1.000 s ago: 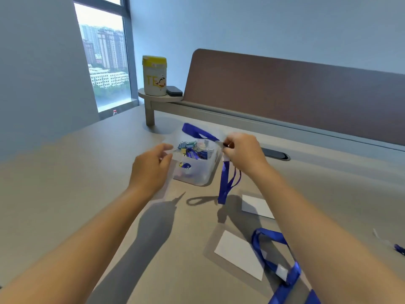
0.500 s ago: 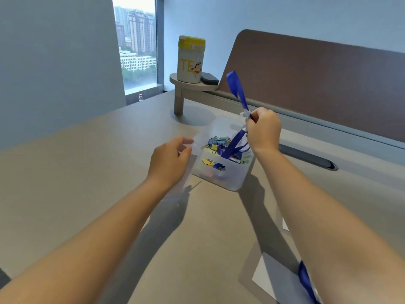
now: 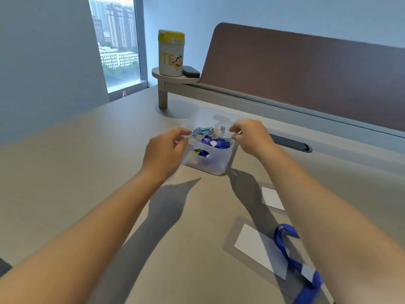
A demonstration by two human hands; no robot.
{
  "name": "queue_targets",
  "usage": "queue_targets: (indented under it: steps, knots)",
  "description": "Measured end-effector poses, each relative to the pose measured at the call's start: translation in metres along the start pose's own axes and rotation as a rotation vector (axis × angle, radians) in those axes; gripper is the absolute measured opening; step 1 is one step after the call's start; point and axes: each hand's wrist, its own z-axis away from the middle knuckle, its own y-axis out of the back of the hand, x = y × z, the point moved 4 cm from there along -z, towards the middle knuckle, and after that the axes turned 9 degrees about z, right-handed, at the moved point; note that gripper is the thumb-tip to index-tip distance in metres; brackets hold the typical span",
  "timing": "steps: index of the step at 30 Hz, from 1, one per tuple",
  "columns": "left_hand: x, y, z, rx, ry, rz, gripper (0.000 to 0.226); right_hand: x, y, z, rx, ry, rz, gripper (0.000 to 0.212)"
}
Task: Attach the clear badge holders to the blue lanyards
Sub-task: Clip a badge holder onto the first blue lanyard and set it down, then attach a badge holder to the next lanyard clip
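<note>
My left hand and my right hand each pinch an upper edge of a clear badge holder, holding it upright just in front of a clear plastic bin. Blue lanyard strap and small coloured clips lie inside the bin and show through the plastic. I cannot tell whether a strap end is between my right fingers. Near the bottom right, a second clear holder with a white card lies flat with a blue lanyard on it. A third card holder lies beside my right forearm.
A yellow-lidded white canister and a black case stand on a small raised shelf at the back. A brown partition runs along the desk's far edge. A dark cable slot sits right of the bin.
My right hand came down from holding the blue lanyard up above the bin and now pinches the clear holder. My left hand moved up to the bin's front. The raised strap is gone.
</note>
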Motion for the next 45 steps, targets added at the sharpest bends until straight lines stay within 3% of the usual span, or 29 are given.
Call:
queue_targets:
  steps: [4,11,23,32,41,45]
  knots:
    - [0.026,-0.014,0.028,-0.095,-0.123,0.004,0.024,0.025,0.017,0.062,0.000,-0.041,-0.080,0.025]
    - [0.062,-0.049,0.087,-0.223,-0.276,-0.027,0.025,0.074,0.005,0.168,-0.153,-0.192,-0.115,0.028]
    - [0.128,-0.135,0.142,-0.399,-0.514,-0.031,0.027,0.192,0.009,0.270,-0.049,-0.558,-0.047,0.029]
    - [0.160,-0.194,0.154,-0.447,-0.630,-0.049,0.026,0.260,-0.003,0.288,-0.047,-0.625,0.109,0.025]
    - [0.162,-0.218,0.148,-0.459,-0.622,-0.096,0.026,0.273,-0.008,0.269,-0.033,-0.458,0.371,0.031]
    - [0.171,-0.221,0.140,-0.432,-0.620,-0.090,0.027,0.286,0.009,0.259,0.087,-0.568,0.143,0.029]
